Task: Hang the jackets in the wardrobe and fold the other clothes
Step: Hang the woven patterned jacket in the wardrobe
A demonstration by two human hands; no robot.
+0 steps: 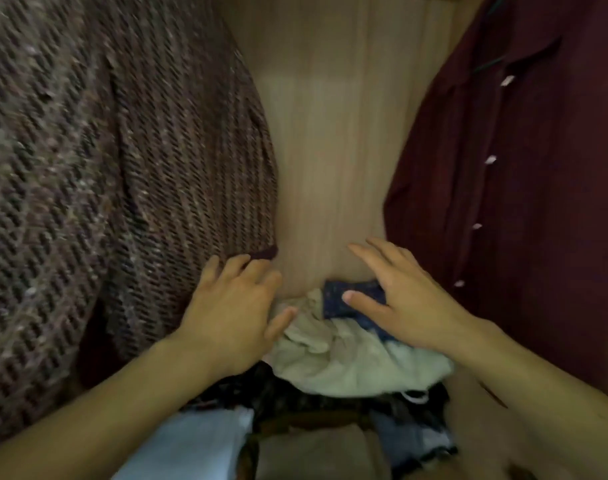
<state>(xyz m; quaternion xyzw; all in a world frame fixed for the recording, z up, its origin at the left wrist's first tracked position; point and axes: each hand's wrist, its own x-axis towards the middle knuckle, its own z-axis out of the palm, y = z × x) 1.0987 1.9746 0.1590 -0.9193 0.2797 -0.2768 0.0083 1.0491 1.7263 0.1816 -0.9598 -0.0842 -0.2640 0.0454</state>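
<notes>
I am looking into a wooden wardrobe [333, 140]. A brown speckled knit jacket [105, 174] hangs on the left and a dark maroon buttoned shirt-jacket [510, 188] hangs on the right. Between them, low down, lies a pile of clothes: a pale beige garment [347, 362] with a dark blue patterned cloth [344, 299] behind it. My left hand [233, 313] rests by the knit jacket's hem, fingers relaxed, thumb touching the beige garment. My right hand [406, 299] is spread flat over the blue cloth, thumb lying on it.
Below the beige garment lie dark patterned clothes [295, 400], a light blue piece [195, 441] at the lower left and a denim piece [413, 441] at the lower right. The hanging garments close in on both sides; the wardrobe's back panel shows between them.
</notes>
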